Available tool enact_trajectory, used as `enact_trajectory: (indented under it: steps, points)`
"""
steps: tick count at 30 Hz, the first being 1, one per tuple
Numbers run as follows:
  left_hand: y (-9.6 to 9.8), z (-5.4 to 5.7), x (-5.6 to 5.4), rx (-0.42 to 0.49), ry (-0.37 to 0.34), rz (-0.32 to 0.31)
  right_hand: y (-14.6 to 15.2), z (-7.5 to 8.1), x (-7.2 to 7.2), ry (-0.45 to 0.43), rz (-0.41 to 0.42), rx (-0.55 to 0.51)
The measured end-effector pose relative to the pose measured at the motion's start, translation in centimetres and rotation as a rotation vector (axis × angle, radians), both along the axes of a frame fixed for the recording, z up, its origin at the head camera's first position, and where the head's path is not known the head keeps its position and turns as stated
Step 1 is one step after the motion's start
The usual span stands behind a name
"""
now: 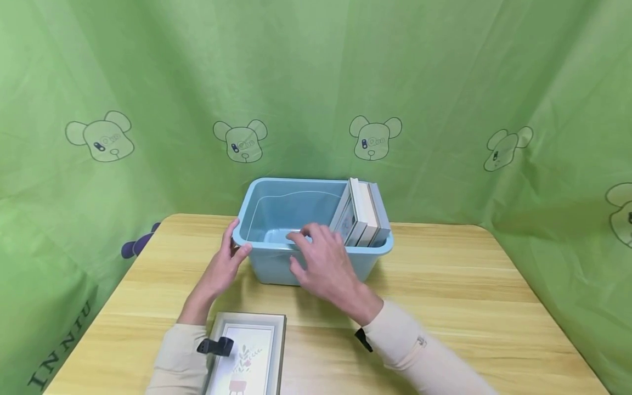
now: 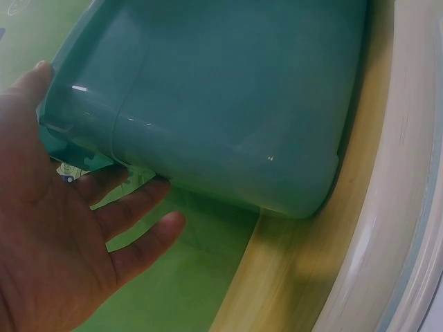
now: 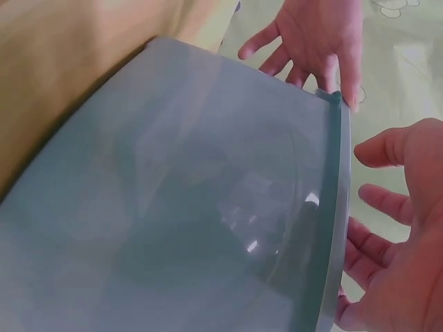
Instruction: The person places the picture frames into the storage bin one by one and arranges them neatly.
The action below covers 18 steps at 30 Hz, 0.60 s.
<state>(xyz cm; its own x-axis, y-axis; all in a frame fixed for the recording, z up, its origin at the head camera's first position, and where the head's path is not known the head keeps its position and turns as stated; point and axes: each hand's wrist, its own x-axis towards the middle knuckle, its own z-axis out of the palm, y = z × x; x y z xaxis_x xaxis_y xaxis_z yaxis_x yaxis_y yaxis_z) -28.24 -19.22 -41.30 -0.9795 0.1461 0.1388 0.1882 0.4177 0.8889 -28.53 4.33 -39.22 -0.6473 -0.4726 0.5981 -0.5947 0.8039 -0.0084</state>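
Note:
A light blue plastic storage bin [image 1: 296, 263] stands on the wooden table. My left hand [image 1: 222, 269] is at its front left corner, thumb by the rim and fingers fairly straight along the left side, as the left wrist view also shows. Over the front rim is my right hand [image 1: 326, 263], fingers loosely bent with nothing between them. Several picture frames [image 1: 362, 214] stand on edge, leaning together at the bin's right end. Another picture frame [image 1: 247, 351], with a plant-in-a-pot print, lies face up near my left forearm.
The wooden table [image 1: 444, 285] extends to both sides of the bin. Green curtain cloth [image 1: 306, 71] with bear-head outlines hangs behind and at the sides. A purple shape [image 1: 138, 241] shows beyond the table's left edge.

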Motion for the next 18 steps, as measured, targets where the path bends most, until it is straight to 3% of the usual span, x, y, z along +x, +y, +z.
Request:
enact_trajectory:
  steps: [5,14,18]
  points:
    - [-0.1,-0.1,-0.1,0.007,0.005,-0.005,-0.2,-0.7,0.4,0.025,0.053,0.017]
    - [-0.2,-0.3,-0.3,0.016,0.014,-0.02,-1.4,-2.6,1.2,0.202,0.176,-0.034]
    - [-0.2,-0.4,-0.3,0.021,0.011,-0.021,-2.0,-3.7,1.8,0.17,0.202,-0.004]
